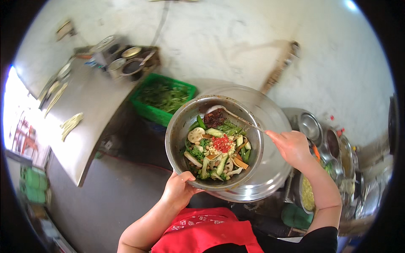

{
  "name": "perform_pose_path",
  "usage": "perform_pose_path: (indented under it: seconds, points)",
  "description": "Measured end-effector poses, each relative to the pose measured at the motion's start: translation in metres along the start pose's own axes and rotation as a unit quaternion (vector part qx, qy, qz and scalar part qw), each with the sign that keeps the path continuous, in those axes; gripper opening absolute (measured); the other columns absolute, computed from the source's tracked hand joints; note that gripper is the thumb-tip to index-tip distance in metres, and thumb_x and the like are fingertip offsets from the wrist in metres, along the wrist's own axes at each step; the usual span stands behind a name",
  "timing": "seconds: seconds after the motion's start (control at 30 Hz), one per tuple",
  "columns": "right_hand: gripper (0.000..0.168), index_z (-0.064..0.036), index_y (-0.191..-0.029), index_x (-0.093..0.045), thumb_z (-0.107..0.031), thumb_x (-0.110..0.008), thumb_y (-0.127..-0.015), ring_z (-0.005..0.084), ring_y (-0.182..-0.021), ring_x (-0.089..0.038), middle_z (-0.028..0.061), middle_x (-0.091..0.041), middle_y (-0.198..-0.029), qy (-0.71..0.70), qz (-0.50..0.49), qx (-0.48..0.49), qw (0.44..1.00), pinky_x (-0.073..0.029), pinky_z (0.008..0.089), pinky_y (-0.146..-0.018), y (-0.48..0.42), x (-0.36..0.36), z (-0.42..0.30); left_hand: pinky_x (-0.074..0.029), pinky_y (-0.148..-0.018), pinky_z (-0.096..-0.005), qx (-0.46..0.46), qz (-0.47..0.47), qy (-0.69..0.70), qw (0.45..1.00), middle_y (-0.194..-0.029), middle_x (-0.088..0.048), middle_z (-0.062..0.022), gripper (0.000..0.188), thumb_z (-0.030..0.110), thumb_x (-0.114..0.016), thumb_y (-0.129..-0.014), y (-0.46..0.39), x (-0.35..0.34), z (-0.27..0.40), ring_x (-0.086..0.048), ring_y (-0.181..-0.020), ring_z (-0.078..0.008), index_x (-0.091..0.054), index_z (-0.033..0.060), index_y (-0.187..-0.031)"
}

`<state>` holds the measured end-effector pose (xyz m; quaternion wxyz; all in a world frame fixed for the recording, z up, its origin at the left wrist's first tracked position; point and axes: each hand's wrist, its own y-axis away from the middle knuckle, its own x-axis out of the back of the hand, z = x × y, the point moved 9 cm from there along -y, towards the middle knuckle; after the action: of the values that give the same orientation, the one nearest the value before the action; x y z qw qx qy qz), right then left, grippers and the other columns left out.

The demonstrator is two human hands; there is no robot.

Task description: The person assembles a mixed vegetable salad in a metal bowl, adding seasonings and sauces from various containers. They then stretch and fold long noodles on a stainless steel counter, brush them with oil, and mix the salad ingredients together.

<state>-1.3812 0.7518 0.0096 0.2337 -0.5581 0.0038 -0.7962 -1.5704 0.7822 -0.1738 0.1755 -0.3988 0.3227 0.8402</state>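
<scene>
My left hand (182, 189) grips the near rim of a stainless steel mixing bowl (171, 148), thumb over the edge. In my right hand (289, 145) is the handle of a metal spoon (240, 118), whose head rests at the bowl's far inner side beside a dark red chilli paste (214, 117). Inside the bowl lie lotus root slices (196, 134), broccoli (205, 172), cucumber strips (222, 165) and leafy greens. Chopped red chilli (222, 144) and minced garlic (232, 148) sit on top, at the middle. Beneath the bowl is a large round metal vessel (272, 151).
A green plastic crate (152, 114) of leafy greens stands beyond the bowl to the left. Dough strands (71, 125) lie on a steel table (91, 95), with several pots (132, 67) at its far end. At right are metal bowls (310, 126) and a basin of yellowish food (307, 194).
</scene>
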Motion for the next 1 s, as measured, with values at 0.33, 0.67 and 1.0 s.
perform_pose_path:
  seconds: [0.33, 0.67, 1.0]
  points:
    - [0.035, -0.007, -0.114, -0.041, -0.016, -0.048, -0.081, 0.0085, -0.066, -0.048, 0.0016, -0.051, -0.076, -0.606, -0.342, -0.078, 0.714, -0.039, 0.0251, -0.054, -0.056, 0.038, -0.152, -0.047, -0.066, -0.0414, -0.024, 0.033, 0.181, 0.983, -0.1, -0.049, -0.0153, 0.036, -0.003, -0.037, -0.07, 0.081, 0.022, -0.006, -0.054, -0.084, -0.0282, -0.039, 0.0003, -0.106]
    - [0.055, -0.004, -0.127, -0.023, -0.02, -0.049, -0.081, 0.0143, -0.072, -0.054, 0.009, -0.056, -0.081, -0.594, -0.536, 0.366, 0.476, -0.043, 0.0257, -0.066, -0.136, -0.009, -0.352, -0.04, -0.082, -0.0427, -0.181, 0.094, 0.176, 0.963, -0.113, -0.044, -0.009, 0.039, 0.028, -0.049, -0.079, 0.019, 0.103, 0.053, -0.043, -0.104, -0.0247, -0.04, 0.0101, -0.113]
    - [0.017, -0.002, -0.083, -0.055, -0.018, -0.051, -0.077, 0.0123, -0.058, -0.056, 0.0057, -0.059, -0.071, -0.61, -0.232, 0.13, 0.747, -0.045, 0.0258, -0.053, -0.526, -0.167, -0.16, -0.046, -0.074, -0.0392, -0.161, 0.184, 0.316, 0.917, -0.105, -0.049, -0.0169, 0.043, 0.006, -0.039, -0.067, -0.117, 0.173, 0.175, -0.049, -0.095, -0.0302, -0.039, -0.0045, -0.109]
